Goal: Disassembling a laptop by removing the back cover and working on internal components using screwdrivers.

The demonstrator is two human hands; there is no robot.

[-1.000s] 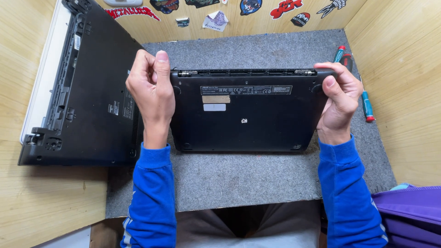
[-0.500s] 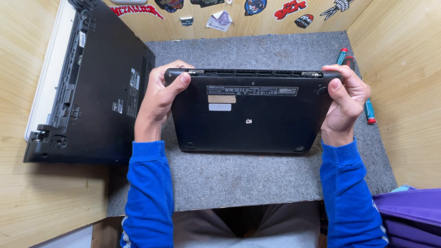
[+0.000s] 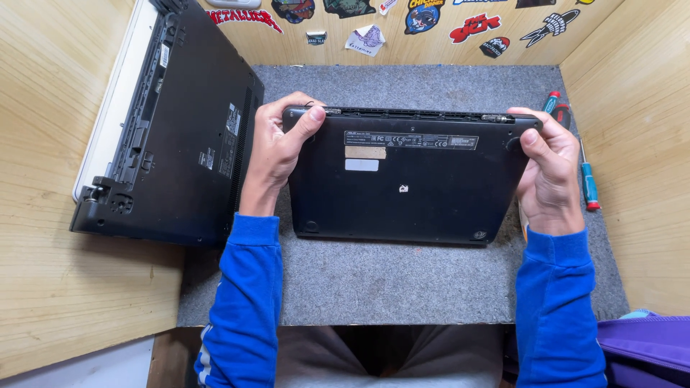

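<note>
On grey mat (image 3: 402,287): laptop (image 3: 410,187), underside up, gripped at both far corners, left hand (image 3: 277,147) and right hand (image 3: 550,169) closed around edges, thumbs on top.

Pale wooden walls (image 3: 50,237) at left, right and top of the frame, closing in a grey felt mat (image 3: 402,287) at centre. Colourful stickers (image 3: 363,39) along the top wall. Even, bright light throughout.
</note>
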